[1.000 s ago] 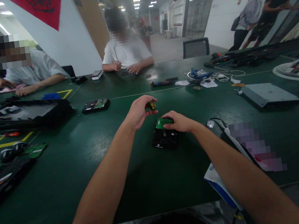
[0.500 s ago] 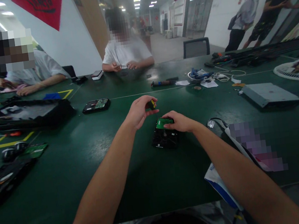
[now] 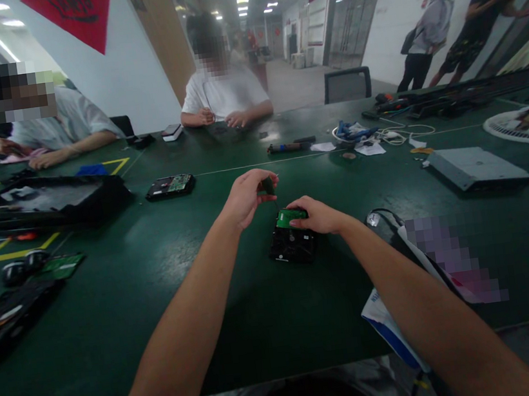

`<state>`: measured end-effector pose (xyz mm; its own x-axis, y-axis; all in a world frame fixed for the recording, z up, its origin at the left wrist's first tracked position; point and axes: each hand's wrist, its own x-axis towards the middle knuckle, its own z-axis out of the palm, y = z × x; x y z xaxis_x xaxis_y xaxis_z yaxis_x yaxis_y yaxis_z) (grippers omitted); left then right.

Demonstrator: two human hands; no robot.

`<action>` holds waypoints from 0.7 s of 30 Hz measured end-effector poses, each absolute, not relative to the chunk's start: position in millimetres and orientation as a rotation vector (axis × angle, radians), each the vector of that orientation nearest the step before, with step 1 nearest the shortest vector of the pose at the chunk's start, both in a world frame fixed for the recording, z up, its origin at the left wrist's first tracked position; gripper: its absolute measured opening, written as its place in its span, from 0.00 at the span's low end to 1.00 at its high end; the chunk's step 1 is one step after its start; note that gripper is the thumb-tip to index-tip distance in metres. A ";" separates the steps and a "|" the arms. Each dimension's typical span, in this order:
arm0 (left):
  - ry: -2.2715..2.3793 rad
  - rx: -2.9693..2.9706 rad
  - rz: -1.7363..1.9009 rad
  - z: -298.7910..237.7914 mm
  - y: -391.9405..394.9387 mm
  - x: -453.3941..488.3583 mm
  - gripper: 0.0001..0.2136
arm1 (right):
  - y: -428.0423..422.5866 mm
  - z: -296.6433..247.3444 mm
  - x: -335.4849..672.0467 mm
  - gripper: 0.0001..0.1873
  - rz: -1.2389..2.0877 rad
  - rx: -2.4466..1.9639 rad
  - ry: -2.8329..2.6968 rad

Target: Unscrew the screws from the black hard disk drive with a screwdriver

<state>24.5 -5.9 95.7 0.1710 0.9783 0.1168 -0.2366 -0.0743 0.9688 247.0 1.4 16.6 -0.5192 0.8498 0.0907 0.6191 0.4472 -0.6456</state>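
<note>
A black hard drive [image 3: 292, 247] lies on the green table in front of me, with a green circuit board [image 3: 287, 219] at its far end. My right hand [image 3: 319, 214] grips the drive from the right, its thumb on the board. Closed around the dark handle of a small screwdriver [image 3: 268, 187], my left hand [image 3: 247, 197] is just above the board's far left corner. The thin shaft points down toward that corner; whether the tip touches a screw is too small to tell.
Another hard drive [image 3: 170, 186] sits ahead to the left, near a black tray [image 3: 120, 194]. A grey metal case [image 3: 479, 166] stands at right. A lanyard with a badge [image 3: 447, 252] lies by my right forearm. Across the table a person in white [image 3: 226, 96] sits working.
The screwdriver has turned in my left hand from a slant to nearly upright, its shaft now down at the circuit board. My right hand and the hard drive stay in place.
</note>
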 end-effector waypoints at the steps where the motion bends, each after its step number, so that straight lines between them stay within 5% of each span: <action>1: 0.867 1.212 1.245 95.7 -5.7 23.7 0.09 | 1.6 16.5 246.9 0.26 0.781 -1.237 -2.298; 21: 0.867 1.130 1.271 94.4 -3.3 21.1 0.08 | 2.3 15.6 246.6 0.25 0.785 -1.239 -2.305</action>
<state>21.1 -3.3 94.4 0.1351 0.9861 0.0966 -0.2700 -0.0571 0.9612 246.6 2.3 15.6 -0.5232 0.8479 0.0854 0.6194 0.4472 -0.6452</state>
